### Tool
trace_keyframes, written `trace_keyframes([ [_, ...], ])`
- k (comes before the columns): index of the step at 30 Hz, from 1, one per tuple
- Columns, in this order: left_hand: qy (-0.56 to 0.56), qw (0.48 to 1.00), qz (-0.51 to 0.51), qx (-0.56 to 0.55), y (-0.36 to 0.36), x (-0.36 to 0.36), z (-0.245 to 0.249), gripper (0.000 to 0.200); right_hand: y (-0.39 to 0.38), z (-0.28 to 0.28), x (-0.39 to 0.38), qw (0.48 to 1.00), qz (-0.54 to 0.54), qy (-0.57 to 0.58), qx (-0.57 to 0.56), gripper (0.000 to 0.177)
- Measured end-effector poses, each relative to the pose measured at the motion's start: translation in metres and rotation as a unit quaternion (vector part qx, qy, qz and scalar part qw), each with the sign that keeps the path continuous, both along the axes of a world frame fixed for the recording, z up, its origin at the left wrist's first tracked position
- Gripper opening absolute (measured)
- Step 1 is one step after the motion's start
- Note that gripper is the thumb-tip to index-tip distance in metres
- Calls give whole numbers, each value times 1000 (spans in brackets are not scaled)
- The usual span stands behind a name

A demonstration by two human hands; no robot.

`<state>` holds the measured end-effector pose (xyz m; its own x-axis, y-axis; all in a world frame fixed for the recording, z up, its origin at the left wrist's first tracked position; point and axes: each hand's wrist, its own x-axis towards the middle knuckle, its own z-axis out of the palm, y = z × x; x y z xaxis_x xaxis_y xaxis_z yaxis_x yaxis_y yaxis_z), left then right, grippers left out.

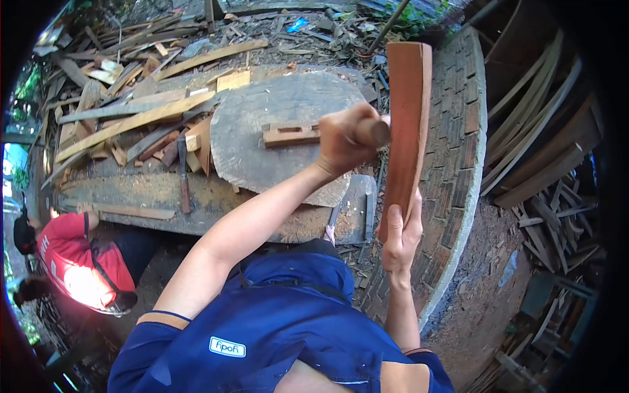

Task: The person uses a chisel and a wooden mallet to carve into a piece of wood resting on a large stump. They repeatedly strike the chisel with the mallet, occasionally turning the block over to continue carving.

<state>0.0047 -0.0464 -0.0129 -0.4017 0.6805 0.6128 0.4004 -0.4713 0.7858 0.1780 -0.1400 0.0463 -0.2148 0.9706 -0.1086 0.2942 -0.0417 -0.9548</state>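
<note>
My left hand is closed around a round brown wooden handle, whose end points toward the camera; the rest of that tool is hidden. Just right of this hand, a long, slightly curved reddish-brown board stands raised. My right hand grips the board's lower end, thumb on its face. Behind my left hand, a short wooden piece with cut slots lies on a big round wood slab. Left of the slab, a chisel-like tool with a wooden handle rests on the bench.
Scrap wood is heaped on the bench's left side. At the far left is a person in a red shirt. A low curved brick surface runs along the right, with curved planks and more scraps beyond it.
</note>
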Motion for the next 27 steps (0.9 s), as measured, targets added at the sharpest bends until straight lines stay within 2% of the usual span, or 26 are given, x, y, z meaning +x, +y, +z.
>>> trace_keyframes([
  [1,5,997,65,-40,-2,-7,11,17,0,-14,1,1000,-10,3,-3,52],
  [2,-22,997,58,35,1,-19,22,18,1,-38,2,998,-30,45,25,50],
  [3,-42,995,64,59,8,-38,12,21,3,-52,2,993,-52,86,57,48],
  [4,-174,982,59,-33,6,-49,15,23,6,-52,0,992,-67,87,55,48],
  [5,-275,960,21,-56,5,-61,21,19,10,-50,-2,996,-52,76,12,50],
  [6,-320,946,-18,-50,8,-77,18,17,11,-50,-5,996,-38,68,-33,51],
  [8,-339,932,-98,-79,11,-102,16,18,9,-74,-4,998,-36,38,-42,56],
  [9,-336,932,-106,-87,12,-114,14,18,10,-75,-5,998,-27,25,-44,57],
  [11,-369,900,-199,-116,13,-129,9,25,10,-78,-7,998,-23,15,-52,57],
  [12,-368,900,-202,-119,14,-126,8,25,12,-80,-8,999,-7,-24,-45,57],
  [14,-397,903,-140,-86,15,-119,7,39,14,-85,-11,997,9,-61,-40,57],
  [15,-397,903,-141,-88,14,-114,6,39,15,-89,-13,993,24,-101,-50,56],
  [18,-334,935,103,-56,8,-102,6,61,15,-102,-16,985,51,-160,-50,56],
  [19,-324,934,138,-60,6,-104,2,65,15,-99,-16,983,58,-159,-69,56],
  [22,-308,936,151,-73,-10,-111,2,58,15,-98,-16,984,65,-147,-82,58],
  [23,-320,938,85,-102,-17,-121,-1,50,15,-99,-15,985,63,-142,-81,58],
  [24,-320,938,84,-100,-21,-123,5,50,16,-100,-14,985,61,-137,-82,58],
  [27,-474,869,-86,-112,-29,-123,24,40,16,-94,-15,984,62,-122,-117,57],
])
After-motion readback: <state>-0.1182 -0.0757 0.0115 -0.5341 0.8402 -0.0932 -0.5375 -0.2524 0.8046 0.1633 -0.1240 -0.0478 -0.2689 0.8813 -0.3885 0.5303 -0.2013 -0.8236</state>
